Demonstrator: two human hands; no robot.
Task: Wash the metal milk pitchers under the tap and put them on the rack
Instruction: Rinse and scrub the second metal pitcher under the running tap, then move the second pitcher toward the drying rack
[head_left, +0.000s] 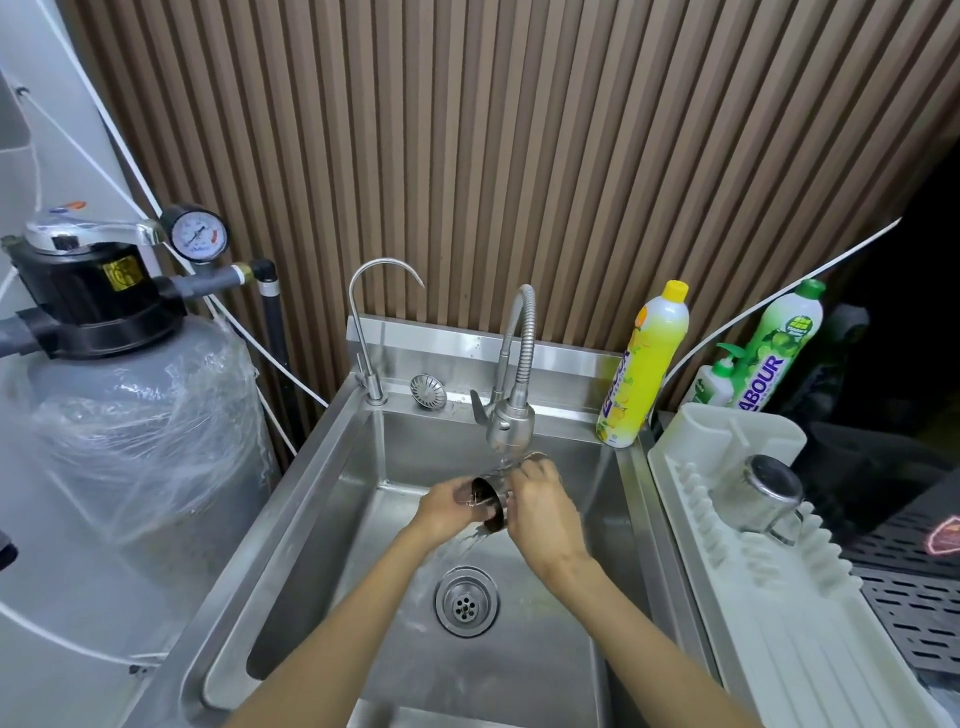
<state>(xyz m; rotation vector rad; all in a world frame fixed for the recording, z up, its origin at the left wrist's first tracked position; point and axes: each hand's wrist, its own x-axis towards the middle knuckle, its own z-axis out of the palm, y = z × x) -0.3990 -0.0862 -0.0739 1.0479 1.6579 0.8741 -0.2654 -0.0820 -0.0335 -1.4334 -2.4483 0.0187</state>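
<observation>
Right now I'm rinsing: my right hand fingers grip the pitcher sideways under the tap, mid-sink, left hand fingers rubbing its mouth; next, I judge, it joins the washed one on the rack.

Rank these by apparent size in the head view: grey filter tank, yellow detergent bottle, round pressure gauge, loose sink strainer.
1. Grey plastic-wrapped filter tank
2. Yellow detergent bottle
3. Round pressure gauge
4. Loose metal sink strainer
Gauge and strainer look close; nearness may mislead.
</observation>
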